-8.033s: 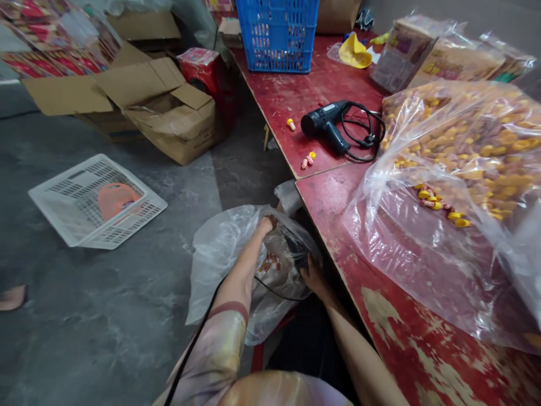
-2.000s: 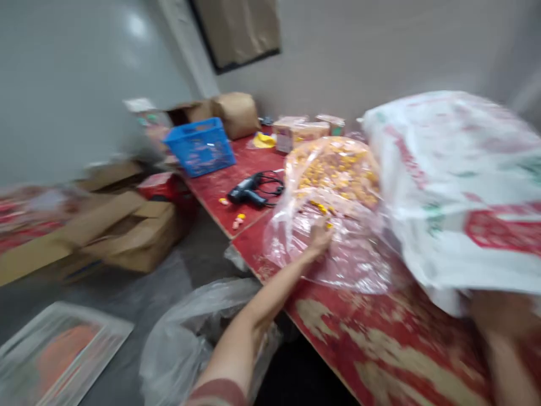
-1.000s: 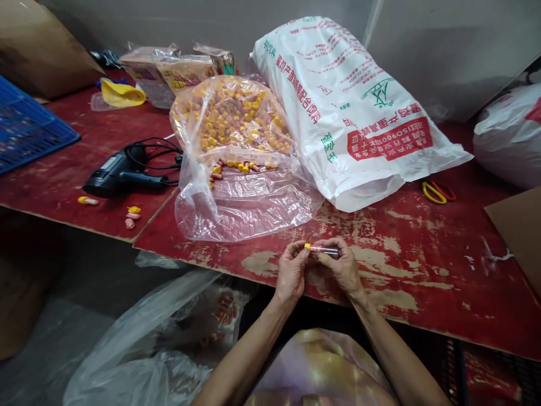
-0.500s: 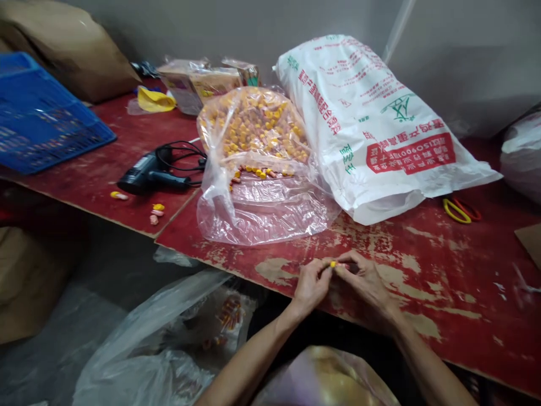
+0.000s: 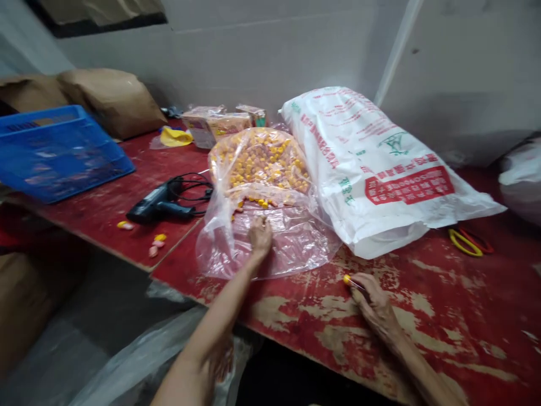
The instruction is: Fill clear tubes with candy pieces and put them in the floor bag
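My right hand (image 5: 374, 307) is closed over the scratched table, pinching a small yellow-tipped piece (image 5: 346, 279). A thin, shiny dark part shows behind the yellow tip, between the fingers. My left hand (image 5: 261, 234) reaches over the loose mouth of a clear plastic bag (image 5: 270, 254). Its fingers look bunched together, and I cannot make out what is in them. Many small yellow-and-pink pieces (image 5: 266, 160) fill the bag, a few of them lying near its mouth just beyond my left fingertips.
Left of the bag lie a dark heat gun (image 5: 158, 204) with its cord and a few loose pieces (image 5: 156, 245). A blue crate (image 5: 63, 158) stands further left. A printed white sack (image 5: 372, 163) leans behind, with yellow-handled scissors (image 5: 465, 242) to its right. Wrapped boxes (image 5: 226, 124) are at the back.
My hands were together at the table edge over the small piece. The left has moved away, forward and left, onto the bag; the right keeps the piece. The camera view has tilted up.
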